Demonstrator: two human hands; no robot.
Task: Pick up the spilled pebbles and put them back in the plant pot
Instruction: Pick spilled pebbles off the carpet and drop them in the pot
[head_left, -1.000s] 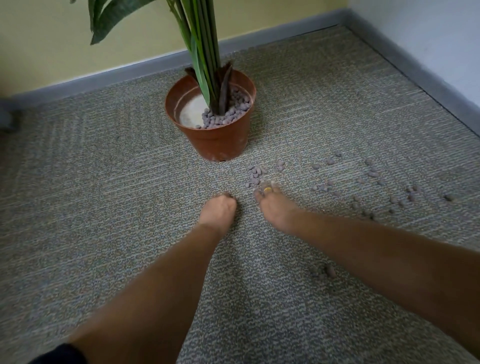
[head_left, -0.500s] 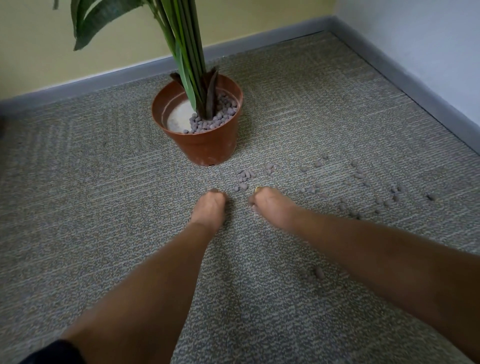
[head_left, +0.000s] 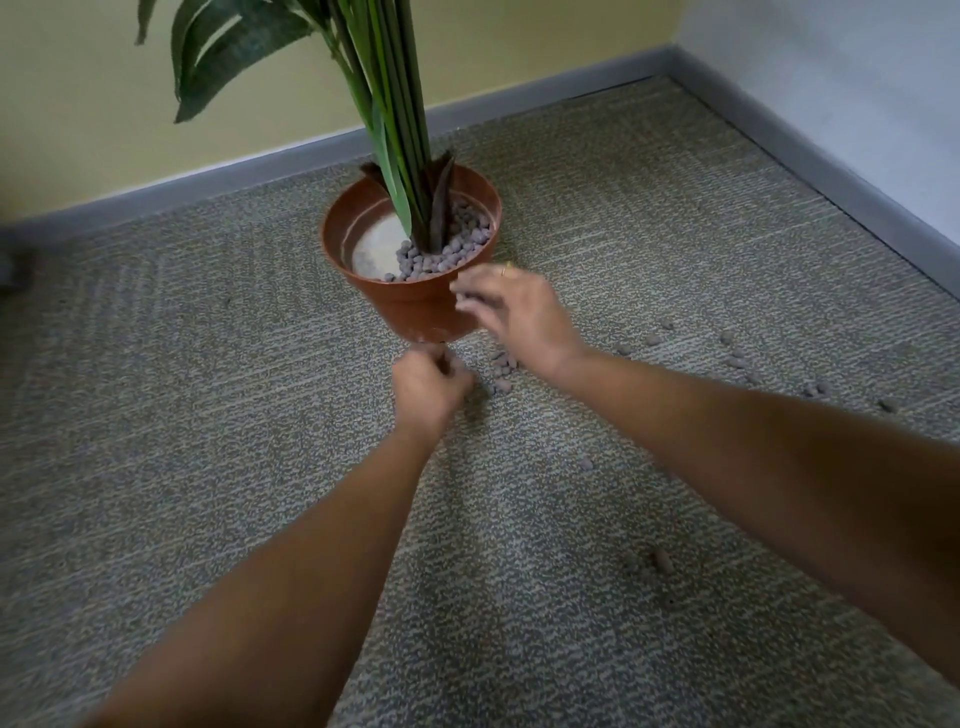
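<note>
Head view: pot (head_left: 415, 306) on carpet (head_left: 208, 415).
Detail: right hand (head_left: 519, 314) pinches pebbles (head_left: 467, 299) beside the rim; left hand (head_left: 428, 382) curled, contents unclear.

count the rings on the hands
1: a gold ring on a finger of the right hand, by the pot. The left hand has curled fingers, so one there could be hidden.

Terracotta-brown pot (head_left: 415, 304), grey-purple pebbles (head_left: 447, 254), speckled grey carpet (head_left: 156, 415)
</note>
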